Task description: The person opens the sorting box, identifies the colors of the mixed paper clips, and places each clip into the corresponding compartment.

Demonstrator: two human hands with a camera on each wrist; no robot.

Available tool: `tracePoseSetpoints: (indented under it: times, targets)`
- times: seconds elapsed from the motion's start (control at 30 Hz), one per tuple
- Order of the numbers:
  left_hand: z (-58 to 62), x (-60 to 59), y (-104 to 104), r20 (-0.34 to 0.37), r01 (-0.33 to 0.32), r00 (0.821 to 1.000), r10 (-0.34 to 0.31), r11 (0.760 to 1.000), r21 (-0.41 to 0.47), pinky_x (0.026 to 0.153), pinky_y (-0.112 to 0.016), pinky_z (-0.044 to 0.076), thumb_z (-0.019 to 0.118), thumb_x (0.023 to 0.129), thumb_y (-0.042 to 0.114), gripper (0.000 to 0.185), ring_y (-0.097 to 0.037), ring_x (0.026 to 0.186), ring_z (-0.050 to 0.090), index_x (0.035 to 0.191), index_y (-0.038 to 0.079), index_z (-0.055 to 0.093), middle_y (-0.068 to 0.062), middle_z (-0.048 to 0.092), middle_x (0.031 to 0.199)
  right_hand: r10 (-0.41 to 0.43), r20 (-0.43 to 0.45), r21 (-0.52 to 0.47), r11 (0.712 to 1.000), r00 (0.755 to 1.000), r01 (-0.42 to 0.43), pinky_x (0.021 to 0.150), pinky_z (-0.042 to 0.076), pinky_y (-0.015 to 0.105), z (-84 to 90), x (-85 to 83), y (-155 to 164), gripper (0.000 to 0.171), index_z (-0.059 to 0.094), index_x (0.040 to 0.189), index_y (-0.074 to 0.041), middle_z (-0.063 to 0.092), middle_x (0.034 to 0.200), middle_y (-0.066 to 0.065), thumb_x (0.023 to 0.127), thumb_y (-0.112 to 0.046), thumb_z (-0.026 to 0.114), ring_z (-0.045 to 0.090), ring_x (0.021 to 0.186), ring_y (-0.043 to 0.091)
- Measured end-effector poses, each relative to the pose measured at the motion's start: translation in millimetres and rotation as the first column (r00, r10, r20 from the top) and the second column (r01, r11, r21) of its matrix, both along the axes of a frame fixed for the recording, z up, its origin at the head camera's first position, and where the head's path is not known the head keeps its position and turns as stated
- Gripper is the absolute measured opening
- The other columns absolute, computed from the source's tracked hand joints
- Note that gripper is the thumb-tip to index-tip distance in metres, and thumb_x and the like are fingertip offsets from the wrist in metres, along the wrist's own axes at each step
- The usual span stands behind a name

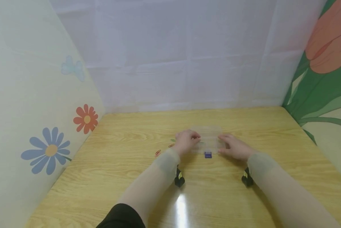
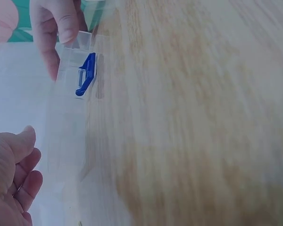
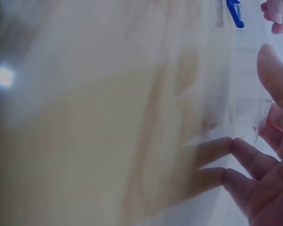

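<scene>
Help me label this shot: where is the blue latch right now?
In the head view, the blue latch is just right of centre, on the near side of the clear box, between the left hand and the right hand.

No legible text, label, brand or number found; any marking on the blue latch [image 1: 208, 155], clear box's [image 1: 212, 147] near side, unreadably small.

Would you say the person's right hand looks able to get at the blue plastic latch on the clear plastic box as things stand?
Probably yes: the right hand is beside the right end of the clear box, and the blue latch on its near side has nothing visible in front of it.
</scene>
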State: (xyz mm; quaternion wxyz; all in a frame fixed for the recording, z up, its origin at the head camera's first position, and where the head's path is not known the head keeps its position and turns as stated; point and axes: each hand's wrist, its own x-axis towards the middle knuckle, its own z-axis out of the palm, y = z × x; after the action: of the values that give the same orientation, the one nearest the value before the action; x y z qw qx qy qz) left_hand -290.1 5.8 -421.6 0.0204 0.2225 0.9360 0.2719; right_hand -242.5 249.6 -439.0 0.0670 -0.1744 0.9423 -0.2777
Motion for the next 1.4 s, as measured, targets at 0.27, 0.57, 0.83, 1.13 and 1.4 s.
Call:
tracePoseSetpoints:
  times: [0.27,0.57,0.83,1.13,1.4]
  targets:
    - [-3.5,-0.1,-11.5,0.142,-0.069,0.989,0.044,0.982,0.179,0.092,-0.038,0.043,0.063,0.094,0.029,0.024,-0.014,0.100,0.058,0.115,0.018,0.067,0.005,0.066,0.109,-0.003,0.005,0.006,1.000,1.000,0.003,0.107,0.022,0.061,0.4,0.2,-0.9,0.073,0.032,0.147,-0.002,0.026,0.152,0.024,0.092,-0.036,0.064,0.029,0.135,0.046]
    - [-0.7,4.3,-26.6,0.205,-0.113,0.977,0.057,0.955,0.273,0.086,-0.035,0.048,0.062,0.095,0.026,0.024,-0.016,0.101,0.058,0.117,0.016,0.066,0.002,0.065,0.111,-0.001,0.008,0.004,1.000,1.000,0.001,0.106,0.022,0.061,1.2,2.0,1.2,0.073,0.031,0.148,-0.002,0.025,0.152,0.025,0.092,-0.038,0.063,0.029,0.135,0.047]
    - [-1.6,4.6,-49.7,0.198,-0.117,0.978,0.060,0.949,0.292,0.081,-0.034,0.050,0.062,0.095,0.026,0.027,-0.019,0.099,0.059,0.118,0.012,0.065,-0.001,0.065,0.111,-0.002,0.011,0.003,1.000,1.000,0.002,0.107,0.021,0.061,3.2,3.8,-0.3,0.073,0.032,0.148,-0.002,0.024,0.152,0.025,0.093,-0.038,0.063,0.028,0.135,0.047]
    - [-4.4,6.7,-73.0,0.265,-0.142,0.963,0.045,0.923,0.357,0.074,-0.033,0.053,0.061,0.095,0.023,0.032,-0.023,0.084,0.066,0.122,0.005,0.061,-0.006,0.065,0.104,-0.008,0.023,0.004,1.000,1.000,0.008,0.106,0.021,0.063,4.3,4.6,-2.0,0.073,0.031,0.148,-0.002,0.023,0.152,0.026,0.093,-0.038,0.063,0.027,0.135,0.048]
    - [-5.1,9.6,-90.6,0.180,-0.161,0.977,0.111,0.943,0.291,0.082,-0.037,0.047,0.063,0.094,0.024,0.028,-0.018,0.093,0.058,0.118,0.009,0.065,-0.002,0.064,0.104,-0.007,0.015,-0.001,1.000,1.000,0.007,0.106,0.020,0.062,3.4,4.5,-2.7,0.074,0.032,0.147,-0.002,0.024,0.152,0.026,0.092,-0.039,0.063,0.027,0.135,0.049]
